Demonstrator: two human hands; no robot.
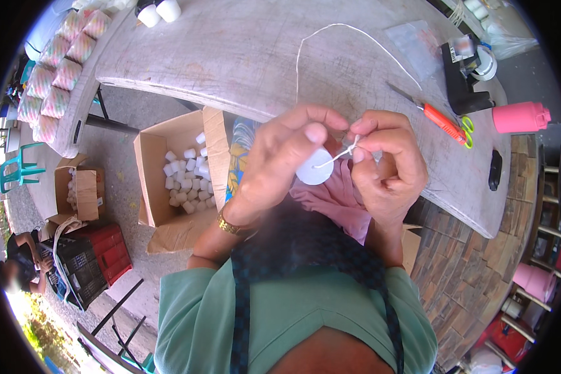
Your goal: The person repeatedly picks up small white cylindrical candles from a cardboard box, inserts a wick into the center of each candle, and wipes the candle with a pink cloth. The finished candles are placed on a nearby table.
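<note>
My left hand (269,159) is closed around a small white cylinder (313,173), whose round end shows beneath my thumb. From the middle of that end a short white string (328,164) runs to a knot or loop (354,148), pinched between the thumb and fingers of my right hand (393,163). Both hands are close together above the table's near edge. A longer white string (298,62) leads away from behind my left hand and curves across the table; where it meets the hand is hidden. Pink cloth (333,202) lies beneath my hands.
On the grey table (218,68) lie an orange-handled cutting tool (442,124), green-handled scissors (467,132), a black tape dispenser (461,87) and a pink bottle (521,117). A cardboard box (153,146) of similar white cylinders stands left. Another person (25,258) is at far left.
</note>
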